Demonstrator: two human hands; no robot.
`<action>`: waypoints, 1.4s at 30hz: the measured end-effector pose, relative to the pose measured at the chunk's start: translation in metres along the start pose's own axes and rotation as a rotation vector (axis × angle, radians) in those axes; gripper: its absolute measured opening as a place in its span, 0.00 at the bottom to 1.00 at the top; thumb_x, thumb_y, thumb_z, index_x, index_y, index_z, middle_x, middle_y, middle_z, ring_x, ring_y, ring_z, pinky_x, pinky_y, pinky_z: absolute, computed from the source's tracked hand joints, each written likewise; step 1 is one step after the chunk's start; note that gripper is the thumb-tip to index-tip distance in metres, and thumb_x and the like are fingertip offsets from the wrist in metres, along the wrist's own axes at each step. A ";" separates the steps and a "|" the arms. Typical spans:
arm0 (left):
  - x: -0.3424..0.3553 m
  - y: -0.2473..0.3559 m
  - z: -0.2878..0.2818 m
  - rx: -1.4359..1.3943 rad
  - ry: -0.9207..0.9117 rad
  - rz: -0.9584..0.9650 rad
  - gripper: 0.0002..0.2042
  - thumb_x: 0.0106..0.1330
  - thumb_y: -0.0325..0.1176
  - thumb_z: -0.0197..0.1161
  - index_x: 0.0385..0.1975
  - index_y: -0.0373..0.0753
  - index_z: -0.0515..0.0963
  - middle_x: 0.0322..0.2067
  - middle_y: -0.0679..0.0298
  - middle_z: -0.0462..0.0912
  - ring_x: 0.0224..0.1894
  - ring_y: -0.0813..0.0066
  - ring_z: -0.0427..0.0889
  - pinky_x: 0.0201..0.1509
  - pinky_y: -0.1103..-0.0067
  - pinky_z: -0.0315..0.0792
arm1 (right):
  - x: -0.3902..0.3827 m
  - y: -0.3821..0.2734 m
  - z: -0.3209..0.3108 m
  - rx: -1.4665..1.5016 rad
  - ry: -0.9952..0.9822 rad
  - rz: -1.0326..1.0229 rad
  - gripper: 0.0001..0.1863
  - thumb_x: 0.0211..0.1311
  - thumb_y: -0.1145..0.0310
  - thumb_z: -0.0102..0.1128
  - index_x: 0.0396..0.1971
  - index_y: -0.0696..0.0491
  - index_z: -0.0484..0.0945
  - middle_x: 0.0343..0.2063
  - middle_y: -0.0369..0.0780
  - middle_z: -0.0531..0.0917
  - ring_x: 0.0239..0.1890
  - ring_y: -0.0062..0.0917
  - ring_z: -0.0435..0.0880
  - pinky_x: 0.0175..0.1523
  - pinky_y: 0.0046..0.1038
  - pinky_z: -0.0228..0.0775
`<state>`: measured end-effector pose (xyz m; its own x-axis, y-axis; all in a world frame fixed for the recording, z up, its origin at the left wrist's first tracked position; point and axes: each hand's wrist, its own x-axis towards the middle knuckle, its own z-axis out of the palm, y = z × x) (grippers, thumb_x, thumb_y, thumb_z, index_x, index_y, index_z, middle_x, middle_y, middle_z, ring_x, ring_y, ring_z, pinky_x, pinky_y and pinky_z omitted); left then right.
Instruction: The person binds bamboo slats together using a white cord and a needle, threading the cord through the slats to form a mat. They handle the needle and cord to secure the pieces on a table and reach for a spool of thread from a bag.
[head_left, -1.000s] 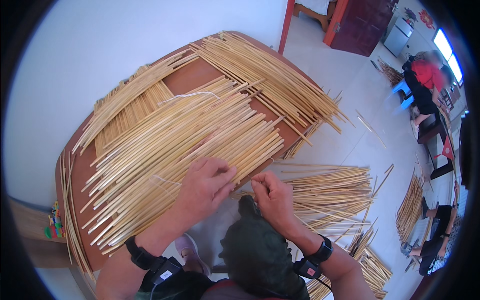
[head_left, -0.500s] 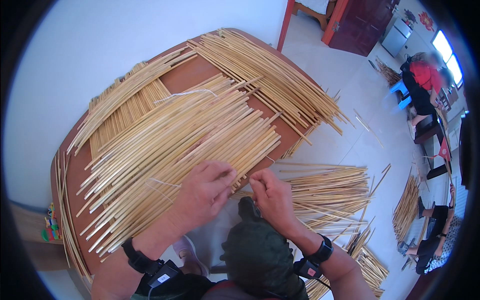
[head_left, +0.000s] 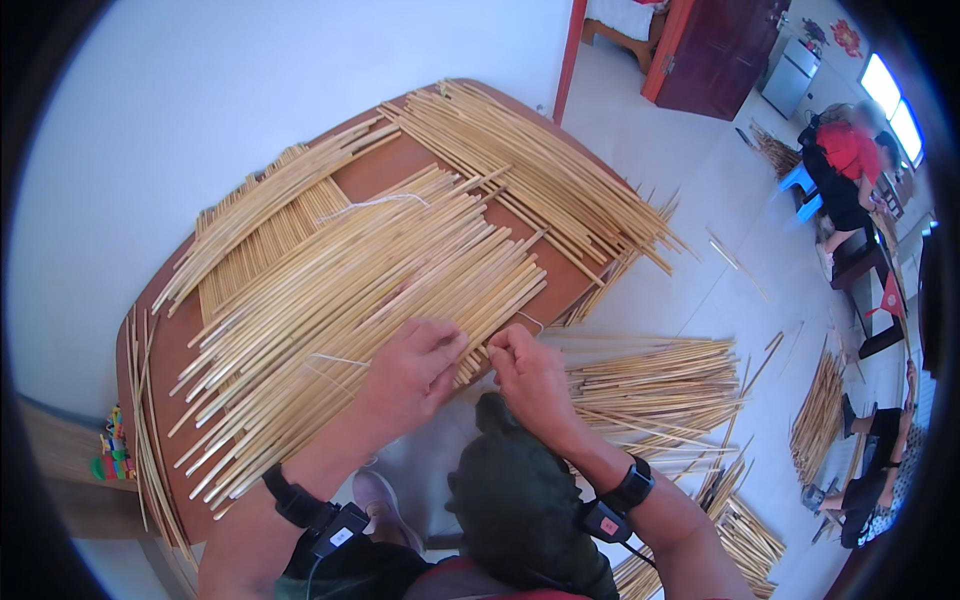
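My left hand (head_left: 408,370) rests on the near right edge of a broad layer of pale, slender sticks (head_left: 330,280) on the brown table, fingers curled and pinched on something I cannot make out. My right hand (head_left: 523,372) is beside it at that edge, thumb and finger pinched, with what they hold too small to tell. A white cord (head_left: 340,359) lies across the sticks by my left hand; another white string (head_left: 375,199) lies higher on them. A short loop of string (head_left: 528,321) shows at the table edge beyond my right hand.
More sticks cover the brown table (head_left: 365,160), and further piles (head_left: 650,380) lie on the floor at right. A person in red (head_left: 845,155) sits near the window; another person's legs (head_left: 870,460) show at far right. A maroon door (head_left: 715,60) stands open behind.
My right hand has moved up and left toward the stick edge, closer to my left hand. The view has shifted slightly. My left hand stays at the same edge.
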<state>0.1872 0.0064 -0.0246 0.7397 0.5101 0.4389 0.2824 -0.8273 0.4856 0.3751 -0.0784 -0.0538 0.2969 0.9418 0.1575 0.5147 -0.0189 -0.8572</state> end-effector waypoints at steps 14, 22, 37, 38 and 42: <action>-0.043 0.040 -0.089 0.083 0.189 -0.198 0.22 0.65 0.21 0.69 0.60 0.35 0.81 0.61 0.50 0.79 0.63 0.52 0.81 0.67 0.68 0.75 | -0.062 -0.022 -0.066 0.159 0.134 0.183 0.11 0.78 0.66 0.61 0.49 0.57 0.80 0.25 0.39 0.83 0.26 0.20 0.81 0.33 0.27 0.74; -0.131 0.057 -0.132 0.137 0.196 -0.466 0.22 0.68 0.22 0.68 0.62 0.34 0.80 0.64 0.50 0.78 0.66 0.52 0.78 0.71 0.68 0.71 | -0.011 -0.098 -0.068 -0.289 -0.025 -0.517 0.13 0.73 0.69 0.61 0.52 0.58 0.80 0.45 0.50 0.83 0.52 0.41 0.83 0.58 0.40 0.75; -0.203 0.037 -0.110 0.536 -0.187 -0.569 0.41 0.78 0.57 0.53 0.78 0.28 0.55 0.80 0.45 0.53 0.84 0.49 0.48 0.85 0.51 0.38 | 0.073 -0.060 0.076 -0.708 -0.395 -0.610 0.43 0.78 0.41 0.48 0.77 0.61 0.59 0.76 0.57 0.63 0.81 0.52 0.55 0.82 0.52 0.47; -0.204 0.035 -0.113 0.542 -0.204 -0.561 0.42 0.77 0.58 0.53 0.78 0.28 0.55 0.80 0.47 0.53 0.84 0.51 0.48 0.85 0.51 0.38 | 0.068 -0.058 0.077 -0.710 -0.400 -0.620 0.44 0.78 0.40 0.48 0.77 0.61 0.59 0.77 0.57 0.62 0.81 0.51 0.55 0.82 0.52 0.46; -0.204 0.031 -0.127 0.487 -0.272 -0.541 0.42 0.76 0.59 0.55 0.77 0.29 0.57 0.80 0.48 0.55 0.84 0.53 0.49 0.85 0.51 0.39 | 0.047 -0.054 0.075 -0.769 -0.430 -0.561 0.46 0.78 0.36 0.45 0.78 0.60 0.57 0.79 0.55 0.59 0.82 0.50 0.52 0.83 0.54 0.41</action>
<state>-0.0329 -0.0932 -0.0031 0.5285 0.8489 0.0038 0.8370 -0.5218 0.1648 0.3007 -0.0078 -0.0366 -0.3769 0.9185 0.1196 0.9080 0.3919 -0.1481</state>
